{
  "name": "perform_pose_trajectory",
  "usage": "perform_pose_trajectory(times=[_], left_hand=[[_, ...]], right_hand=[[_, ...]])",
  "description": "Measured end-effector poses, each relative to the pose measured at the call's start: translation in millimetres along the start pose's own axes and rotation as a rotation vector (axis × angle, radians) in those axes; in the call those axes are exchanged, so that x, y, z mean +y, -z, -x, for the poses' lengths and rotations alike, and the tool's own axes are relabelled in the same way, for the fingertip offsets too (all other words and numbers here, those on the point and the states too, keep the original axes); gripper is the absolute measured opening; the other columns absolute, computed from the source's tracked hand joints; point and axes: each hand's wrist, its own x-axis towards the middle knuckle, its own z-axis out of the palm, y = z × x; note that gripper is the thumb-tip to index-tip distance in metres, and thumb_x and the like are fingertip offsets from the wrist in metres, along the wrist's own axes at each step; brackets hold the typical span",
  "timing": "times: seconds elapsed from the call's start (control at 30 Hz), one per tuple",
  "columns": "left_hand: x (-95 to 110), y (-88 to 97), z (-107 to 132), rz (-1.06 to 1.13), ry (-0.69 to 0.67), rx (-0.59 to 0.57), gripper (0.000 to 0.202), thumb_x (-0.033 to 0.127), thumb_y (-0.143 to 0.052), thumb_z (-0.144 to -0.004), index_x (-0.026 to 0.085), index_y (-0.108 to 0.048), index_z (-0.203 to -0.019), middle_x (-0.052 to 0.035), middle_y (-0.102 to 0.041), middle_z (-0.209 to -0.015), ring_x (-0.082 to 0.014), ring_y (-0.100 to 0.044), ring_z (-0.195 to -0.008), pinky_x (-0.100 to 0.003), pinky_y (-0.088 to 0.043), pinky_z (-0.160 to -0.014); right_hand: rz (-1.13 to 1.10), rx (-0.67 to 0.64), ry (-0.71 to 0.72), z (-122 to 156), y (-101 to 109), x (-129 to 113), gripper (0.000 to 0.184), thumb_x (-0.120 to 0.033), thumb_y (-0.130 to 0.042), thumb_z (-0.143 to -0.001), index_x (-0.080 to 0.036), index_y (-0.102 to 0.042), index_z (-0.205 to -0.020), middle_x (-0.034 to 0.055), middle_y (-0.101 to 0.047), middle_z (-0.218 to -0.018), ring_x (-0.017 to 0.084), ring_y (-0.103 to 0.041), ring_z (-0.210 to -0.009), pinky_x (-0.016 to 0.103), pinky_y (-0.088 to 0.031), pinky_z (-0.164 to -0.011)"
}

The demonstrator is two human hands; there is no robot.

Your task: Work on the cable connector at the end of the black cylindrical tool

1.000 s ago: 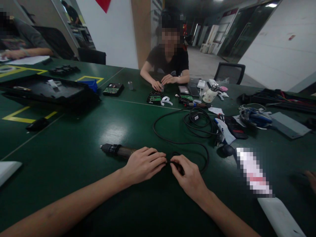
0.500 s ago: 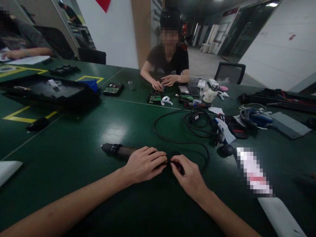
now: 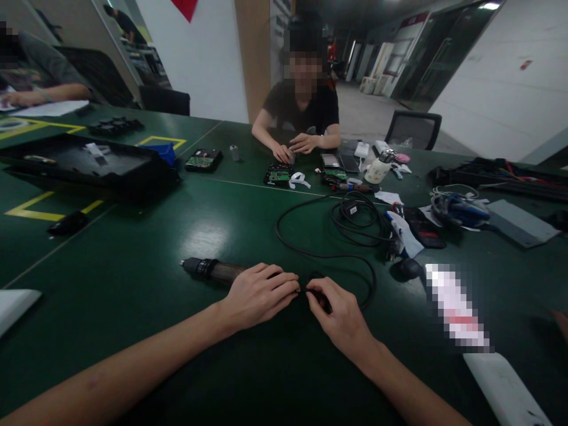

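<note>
Toward the near edge of the tabletop (image 3: 146, 248), the screwdriver (image 3: 225, 273) is grasped around its rear part by the left hand (image 3: 261, 296); beside it, the black cable (image 3: 374, 279) is pinched by the right hand (image 3: 339, 310).

Your left hand (image 3: 261, 296) covers the rear of the screwdriver (image 3: 222, 272); your right hand (image 3: 339, 313) hides part of the cable (image 3: 328, 257). Detail between them: too small to tell. Your forearms (image 3: 110, 361) and a white object (image 3: 15, 307), left, cut off

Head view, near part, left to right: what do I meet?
White object at the left edge, tool's black front end, left hand, right hand, black rounded object, white object at lower right.
</note>
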Motion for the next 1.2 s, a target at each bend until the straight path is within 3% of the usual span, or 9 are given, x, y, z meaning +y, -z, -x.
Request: perform_pose_trajectory(times=[0.1,0.27,0.4,0.57,0.73,0.9,1.07,1.2], left_hand=[[0.1,0.0,-0.8,-0.014,0.018,0.002,0.021,0.036,-0.057,-0.103,0.024,-0.068,-0.115,0.0007,-0.072,-0.123,-0.0183,-0.066,-0.102,-0.034,-0.046,-0.082],[-0.4,0.5,-1.0,0.014,-0.015,0.004,0.027,0.035,-0.057,-0.102,0.027,-0.065,-0.127,0.001,-0.07,-0.129,-0.0188,-0.065,-0.105,-0.034,-0.047,-0.084],[-0.1,-1.1,-0.8,0.002,0.021,0.012,0.02,0.035,-0.057,-0.102,0.024,-0.069,-0.114,0.0008,-0.073,-0.123,-0.0184,-0.066,-0.102,-0.034,-0.047,-0.083],[-0.4,-1.1,-0.1,0.035,-0.006,0.002,0.028,0.035,-0.057,-0.102,0.026,-0.066,-0.127,0.0008,-0.07,-0.131,-0.0191,-0.066,-0.106,-0.035,-0.048,-0.084],[-0.4,-1.4,0.0,0.011,0.028,0.011,0.021,0.035,-0.058,-0.102,0.023,-0.069,-0.116,-0.0001,-0.072,-0.125,-0.0185,-0.067,-0.103,-0.035,-0.049,-0.084],[-0.5,0.4,-0.2,0.019,-0.012,0.01,0.028,0.034,-0.057,-0.101,0.026,-0.066,-0.126,0.0003,-0.07,-0.13,-0.0184,-0.066,-0.106,-0.034,-0.049,-0.084],[-0.6,0.2,-0.4,-0.007,0.022,0.009,0.022,0.036,-0.057,-0.102,0.023,-0.069,-0.115,-0.0001,-0.072,-0.124,-0.0185,-0.067,-0.103,-0.034,-0.049,-0.083],[-1.3,0.7,0.0,0.023,-0.012,0.002,0.028,0.033,-0.057,-0.101,0.025,-0.066,-0.126,-0.0005,-0.07,-0.129,-0.0183,-0.066,-0.106,-0.034,-0.049,-0.084]], right_hand=[[-0.008,0.003,-0.002,0.0,0.1,0.2,0.013,-0.021,-0.054,-0.103,-0.022,-0.061,-0.115,0.0041,-0.064,-0.099,0.017,-0.062,-0.08,0.03,-0.053,-0.073],[-0.012,-0.002,-0.01,0.6,0.1,1.0,0.013,-0.02,-0.054,-0.103,-0.023,-0.061,-0.114,0.0037,-0.064,-0.099,0.017,-0.062,-0.08,0.03,-0.052,-0.074],[-0.021,-0.003,-0.009,0.8,-0.1,1.7,0.013,-0.02,-0.054,-0.103,-0.023,-0.061,-0.114,0.0041,-0.064,-0.1,0.017,-0.062,-0.081,0.029,-0.052,-0.073],[-0.028,0.006,-0.019,0.3,-0.4,2.0,0.012,-0.021,-0.054,-0.103,-0.023,-0.061,-0.113,0.0035,-0.064,-0.098,0.016,-0.062,-0.079,0.029,-0.052,-0.072],[-0.026,-0.002,-0.009,-0.5,0.4,1.4,0.011,-0.021,-0.054,-0.103,-0.023,-0.062,-0.111,0.0039,-0.063,-0.097,0.017,-0.062,-0.079,0.029,-0.052,-0.072],[-0.037,0.0,-0.016,0.0,-0.2,2.1,0.011,-0.021,-0.054,-0.104,-0.023,-0.061,-0.112,0.0038,-0.064,-0.098,0.016,-0.062,-0.079,0.03,-0.052,-0.073],[-0.036,-0.002,-0.009,-0.1,1.3,1.2,0.013,-0.021,-0.054,-0.103,-0.023,-0.062,-0.113,0.0046,-0.065,-0.1,0.017,-0.063,-0.08,0.03,-0.053,-0.072],[-0.031,0.001,-0.002,-0.2,1.6,1.0,0.013,-0.021,-0.054,-0.103,-0.023,-0.062,-0.113,0.0051,-0.065,-0.099,0.018,-0.063,-0.08,0.031,-0.054,-0.074]])
